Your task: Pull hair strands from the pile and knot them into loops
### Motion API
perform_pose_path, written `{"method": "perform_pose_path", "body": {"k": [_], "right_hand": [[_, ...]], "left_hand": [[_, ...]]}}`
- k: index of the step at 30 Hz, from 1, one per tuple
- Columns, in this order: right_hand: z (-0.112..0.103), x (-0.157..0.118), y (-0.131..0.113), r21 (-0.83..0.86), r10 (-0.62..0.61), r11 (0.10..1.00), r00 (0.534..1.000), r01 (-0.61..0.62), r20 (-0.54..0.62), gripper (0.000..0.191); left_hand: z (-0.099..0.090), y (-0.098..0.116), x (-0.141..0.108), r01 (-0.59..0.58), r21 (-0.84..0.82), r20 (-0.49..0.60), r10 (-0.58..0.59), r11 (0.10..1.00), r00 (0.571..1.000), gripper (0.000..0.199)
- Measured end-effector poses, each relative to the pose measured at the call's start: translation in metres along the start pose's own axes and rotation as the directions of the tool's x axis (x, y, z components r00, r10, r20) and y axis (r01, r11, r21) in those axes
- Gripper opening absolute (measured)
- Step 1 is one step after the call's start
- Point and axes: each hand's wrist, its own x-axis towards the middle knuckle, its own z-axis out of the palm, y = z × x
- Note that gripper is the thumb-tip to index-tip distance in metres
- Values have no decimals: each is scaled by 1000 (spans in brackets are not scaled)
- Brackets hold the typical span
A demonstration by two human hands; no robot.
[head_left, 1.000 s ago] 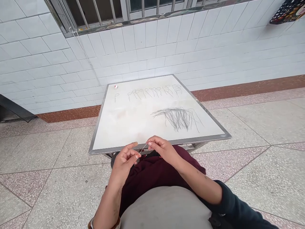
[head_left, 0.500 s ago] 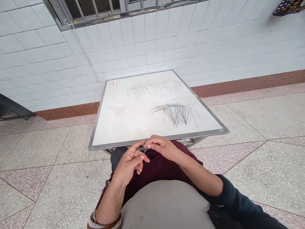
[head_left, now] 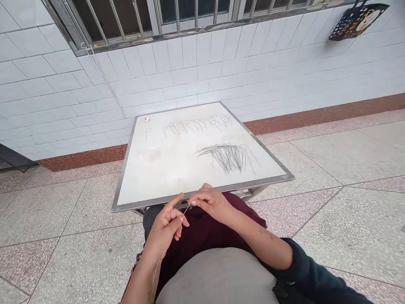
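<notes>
My left hand (head_left: pixel 166 226) pinches the lower end of a short, thin wire (head_left: pixel 186 209) between thumb and a finger, with the index finger stretched out. At the wire's upper end, my right hand (head_left: pixel 213 204) closes thumb and index finger on it. Both hands are above my lap, just off the near edge of a white table (head_left: pixel 158 173). A tangled pile of thin dark wires (head_left: pixel 232 158) lies on the table's right half. Farther back, a row of looped wires (head_left: pixel 196 123) is laid out, with one single looped wire (head_left: pixel 147 131) to its left.
A small red-and-white object (head_left: pixel 147 120) sits at the table's far left corner. The table has a grey metal rim (head_left: pixel 202 192). Behind it stands a white tiled wall (head_left: pixel 190 71) with a barred window (head_left: pixel 177 17). A patterned bag (head_left: pixel 357 21) hangs at upper right.
The view has tilted up and shifted a little, showing more window and bag. Both hands still hold the wire; my right hand's fingers are slightly more drawn in.
</notes>
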Motion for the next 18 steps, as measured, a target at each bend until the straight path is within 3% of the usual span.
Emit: {"method": "perform_pose_path", "body": {"k": [5, 9, 12, 18], "right_hand": [[3, 8, 6, -9, -17, 1000, 1000, 17, -18, 17], [-4, 31, 31, -59, 93, 993, 984, -103, -154, 18], [-23, 61, 63, -125, 233, 951, 924, -281, -304, 16], [-68, 122, 122, -142, 348, 885, 832, -444, -433, 21]], "left_hand": [[-4, -6, 9, -21, -2, -105, 21, 1000, 994, 65], [-16, -19, 23, -19, 20, -200, 22, 1000, 980, 67], [-28, -30, 33, -29, 8, -283, 30, 1000, 959, 69], [-49, -47, 59, -30, 21, -313, 35, 999, 949, 66]]}}
